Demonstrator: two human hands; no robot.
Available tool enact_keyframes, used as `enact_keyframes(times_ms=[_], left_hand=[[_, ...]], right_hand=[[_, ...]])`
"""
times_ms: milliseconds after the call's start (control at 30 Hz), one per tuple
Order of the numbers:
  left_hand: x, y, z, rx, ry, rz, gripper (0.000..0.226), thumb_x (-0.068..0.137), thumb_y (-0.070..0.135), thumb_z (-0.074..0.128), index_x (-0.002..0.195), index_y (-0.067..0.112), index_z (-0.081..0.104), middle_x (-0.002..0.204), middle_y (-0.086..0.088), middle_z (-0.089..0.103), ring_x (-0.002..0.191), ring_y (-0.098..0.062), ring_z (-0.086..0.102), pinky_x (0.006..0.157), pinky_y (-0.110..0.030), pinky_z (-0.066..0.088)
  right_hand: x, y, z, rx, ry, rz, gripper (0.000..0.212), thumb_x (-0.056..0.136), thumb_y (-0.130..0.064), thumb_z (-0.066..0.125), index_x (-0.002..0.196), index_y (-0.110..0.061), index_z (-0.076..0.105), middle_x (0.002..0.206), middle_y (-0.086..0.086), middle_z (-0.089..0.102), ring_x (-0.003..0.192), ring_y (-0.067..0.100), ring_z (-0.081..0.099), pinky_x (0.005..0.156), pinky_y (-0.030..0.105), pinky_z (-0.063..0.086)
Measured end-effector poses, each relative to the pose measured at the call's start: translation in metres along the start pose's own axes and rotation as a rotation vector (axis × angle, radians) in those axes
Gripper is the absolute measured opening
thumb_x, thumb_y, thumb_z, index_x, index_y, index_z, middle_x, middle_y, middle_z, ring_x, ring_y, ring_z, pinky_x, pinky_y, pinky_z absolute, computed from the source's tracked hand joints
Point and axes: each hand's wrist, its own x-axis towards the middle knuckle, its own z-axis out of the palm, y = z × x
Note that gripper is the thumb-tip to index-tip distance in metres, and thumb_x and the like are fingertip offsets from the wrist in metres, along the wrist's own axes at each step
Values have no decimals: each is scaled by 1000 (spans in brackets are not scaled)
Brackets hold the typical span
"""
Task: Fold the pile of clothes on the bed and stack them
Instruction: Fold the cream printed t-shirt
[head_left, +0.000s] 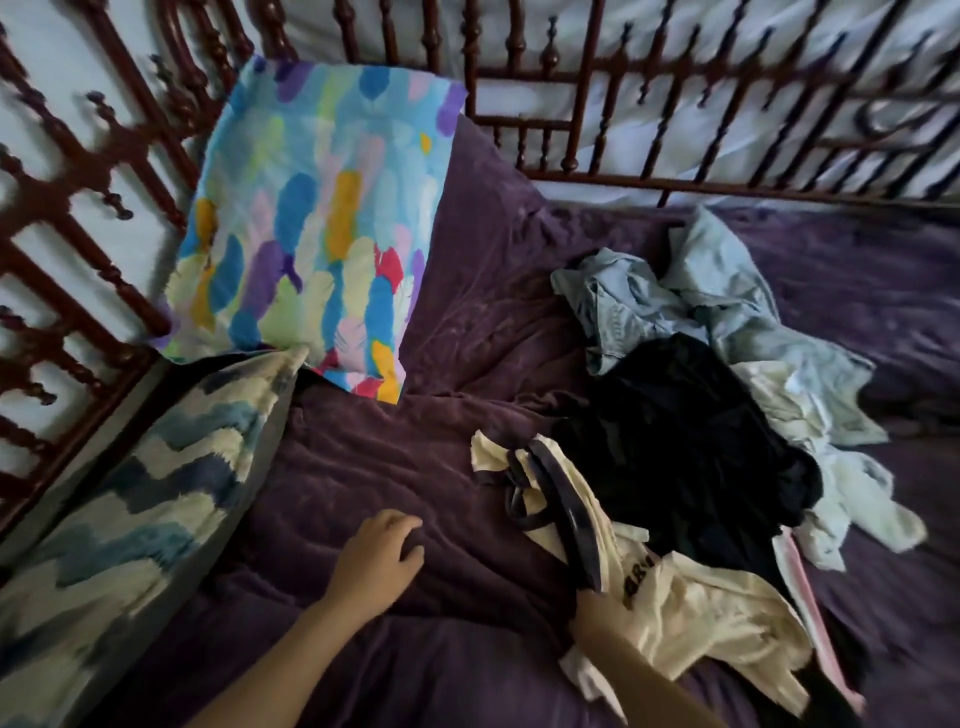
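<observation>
Fingers (402, 522) of left hand (382, 556), head view: loosely curled, holding nothing, resting on purple bedspread (363, 467). Right hand (595, 610) half buried in cloth, gripping cream shirt (701, 618) at its dark-trimmed neck; finger spread hidden. Pile (779, 410) unfolded, lying to the right of both hands. Black garment (685, 441) sits over pale blue garments (727, 312), long axis running away toward rail (675, 182). Right hand nearer. Bare spread by left hand looks the likely folding spot.

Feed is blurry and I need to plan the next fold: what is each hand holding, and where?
The right hand grips the cream shirt at its dark-trimmed edge. The left hand rests on the purple bedspread, holding nothing.
</observation>
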Motion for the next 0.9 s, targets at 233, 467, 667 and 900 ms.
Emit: enact_keyframes(times_ms=[233,467,667,900], left_hand=[[18,54,0,-97,27,115,34,94,27,50,125,16,55,130,2,48,121,-14,44,101,-26,36],[14,160,-8,-175,13,337,47,93,27,53,137,16,42,136,-3,45,125,-21,43,103,-29,35],[-3,288,-69,-313,49,751,86,78,44,70,146,17,25,144,-3,37,134,-18,31,107,-28,25],[-23,352,-114,-548,264,704,45,79,16,66,121,18,50,111,-2,62,106,-21,58,91,-36,47]], right_hand=[[-40,34,-96,122,391,-124,26,83,-8,47,66,-27,40,73,-4,53,75,21,51,62,32,37],[-117,59,-210,445,757,-391,33,86,4,44,112,-17,49,100,-4,50,93,23,53,71,27,32],[-213,64,-338,519,988,-756,50,81,20,36,83,-30,38,81,-8,44,64,-3,44,61,11,35],[-287,50,-412,483,1181,-807,43,82,13,36,85,-30,40,81,-9,45,70,16,44,63,29,36]])
